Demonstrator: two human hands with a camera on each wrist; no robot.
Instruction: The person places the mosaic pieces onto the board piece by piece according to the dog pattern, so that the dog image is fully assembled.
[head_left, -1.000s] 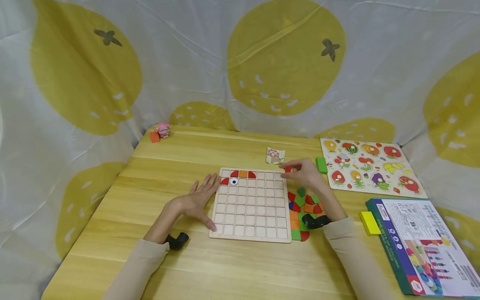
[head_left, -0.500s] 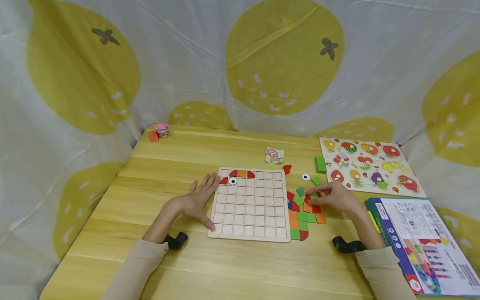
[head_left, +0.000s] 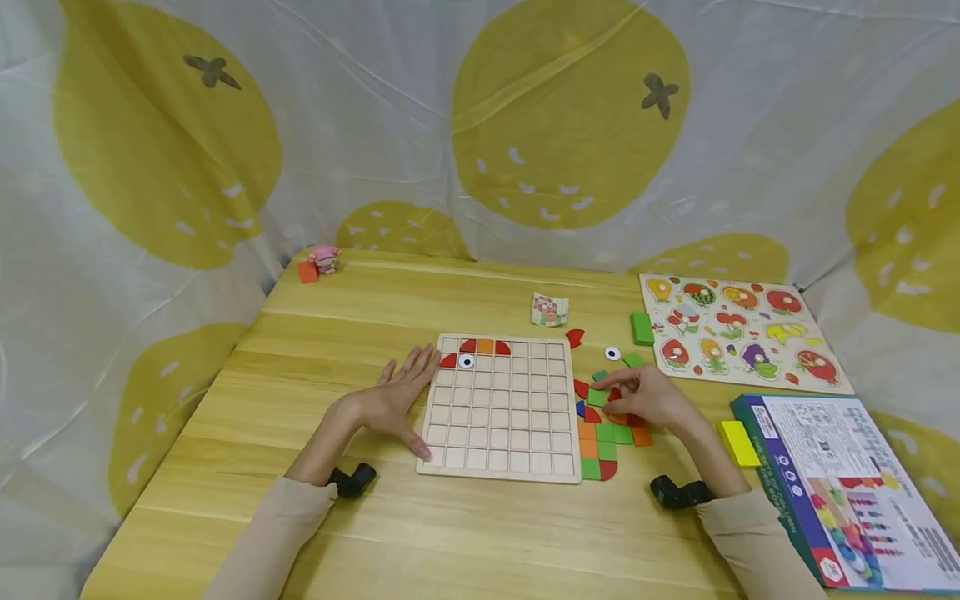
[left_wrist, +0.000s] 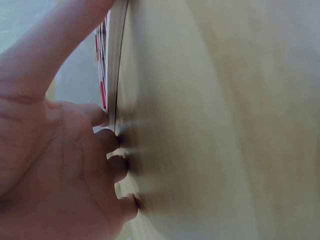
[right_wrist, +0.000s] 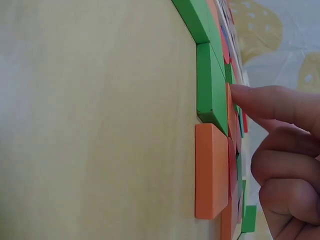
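Observation:
The left hand (head_left: 397, 406) is spread along the left side of a square wooden grid board (head_left: 500, 439), thumb at the near left corner and fingertips at the edge. In the board's upper left cells lie red rounded tiles (head_left: 502, 347), an orange tile (head_left: 486, 346) and a white eye tile (head_left: 466, 362). Beyond the board's right side, the right hand (head_left: 648, 395) reaches over loose coloured tiles. Its thumb and index finger are apart, with a green tile (head_left: 597, 398) between their tips in the head view. In the right wrist view the thumb tip is right at an orange tile (right_wrist: 231, 107).
A small pattern card (head_left: 550, 309) lies behind the board. To the right are a fruit puzzle board (head_left: 738, 333), a printed box (head_left: 855, 492), a green block (head_left: 641, 328) and a yellow block (head_left: 739, 444). A pink figurine (head_left: 324, 258) stands far left.
The right hand has moved from the board's upper right corner down to the loose tiles, leaving a red tile and an eye tile in view, then slightly left. The left hand stays in place.

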